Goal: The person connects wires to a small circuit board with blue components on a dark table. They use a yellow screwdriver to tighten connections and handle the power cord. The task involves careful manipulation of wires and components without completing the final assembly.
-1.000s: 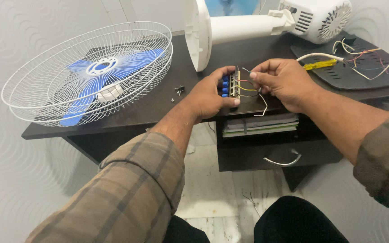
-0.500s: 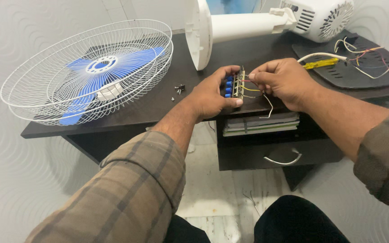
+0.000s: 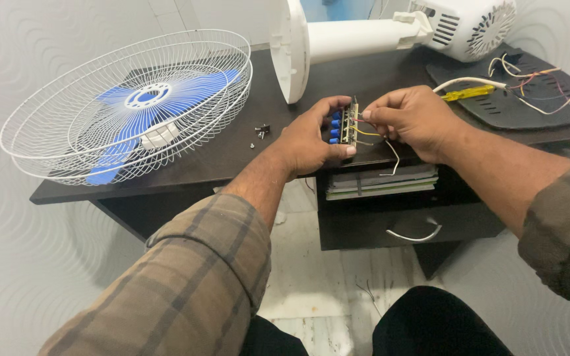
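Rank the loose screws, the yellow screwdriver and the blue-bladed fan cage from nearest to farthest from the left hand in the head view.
1. Loose screws: on the dark desk just left of the left hand.
2. Yellow screwdriver: to the right, beyond the right hand.
3. Blue-bladed fan cage: far left on the desk; its centre is farthest, though its rim comes close.

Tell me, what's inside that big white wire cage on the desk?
Blue fan blades with a white hub lie inside the white wire cage, which rests on the dark desk. What lies beneath the blades is hidden.
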